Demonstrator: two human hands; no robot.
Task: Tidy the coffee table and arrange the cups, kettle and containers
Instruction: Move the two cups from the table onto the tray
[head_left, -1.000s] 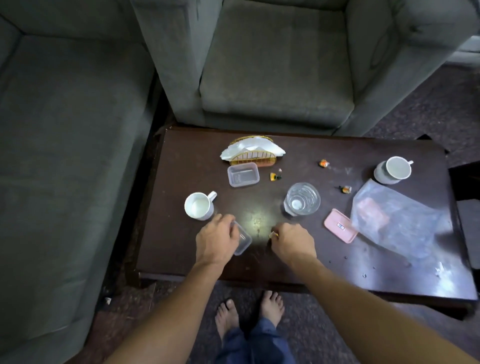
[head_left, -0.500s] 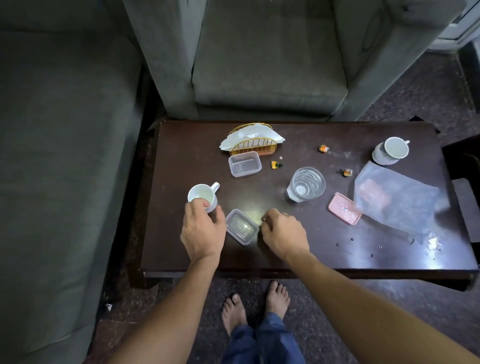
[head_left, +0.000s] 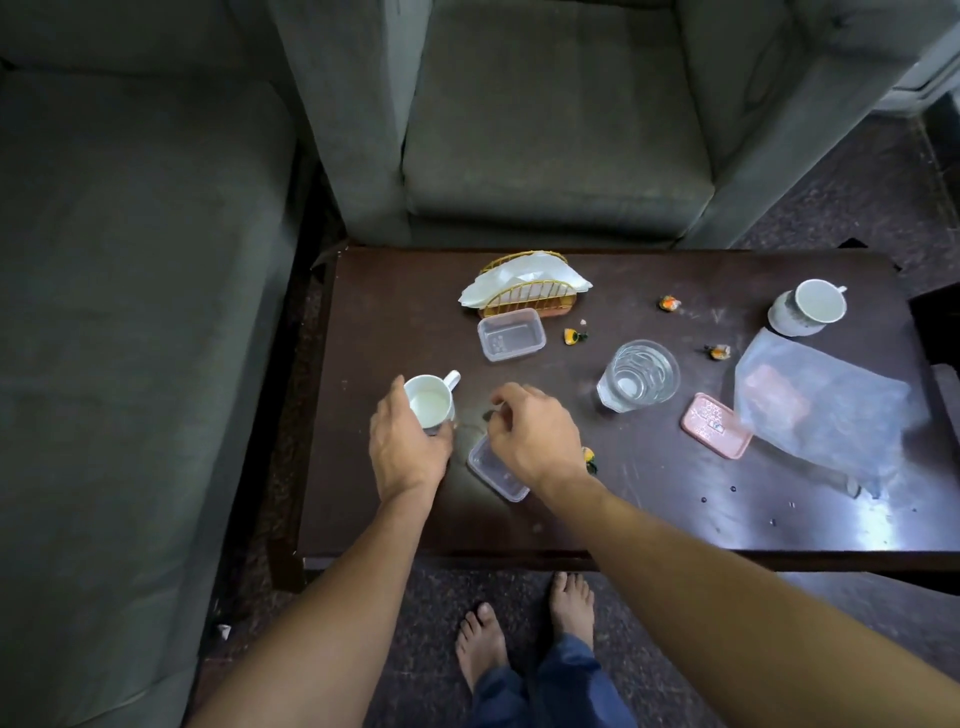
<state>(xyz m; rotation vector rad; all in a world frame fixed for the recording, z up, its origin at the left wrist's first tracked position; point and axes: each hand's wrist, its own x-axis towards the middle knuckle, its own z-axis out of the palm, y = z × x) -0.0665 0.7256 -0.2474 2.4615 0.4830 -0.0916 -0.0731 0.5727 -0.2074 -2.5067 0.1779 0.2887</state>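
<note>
On the dark wooden coffee table (head_left: 384, 312) my left hand (head_left: 408, 454) grips a white cup (head_left: 428, 402) from its near side; the cup's handle points far right. My right hand (head_left: 532, 436) hovers over a small clear container (head_left: 493, 475), its fingers curled and pinching a small dark item at the fingertips. A second clear container (head_left: 511, 334) lies in front of the napkin holder (head_left: 524, 293). A drinking glass (head_left: 639, 382) stands mid-table. Another white cup (head_left: 810, 307) sits at the far right.
A pink lid (head_left: 716, 432) and a clear plastic bag (head_left: 821, 410) lie at the right. Small orange sweets (head_left: 669, 303) are scattered about the table. A grey armchair (head_left: 550, 130) stands behind the table and a sofa (head_left: 130, 260) on the left.
My left hand left the small clear container and moved far-left to grip the white cup. My right hand shifted left over that container, uncovering an orange sweet.
</note>
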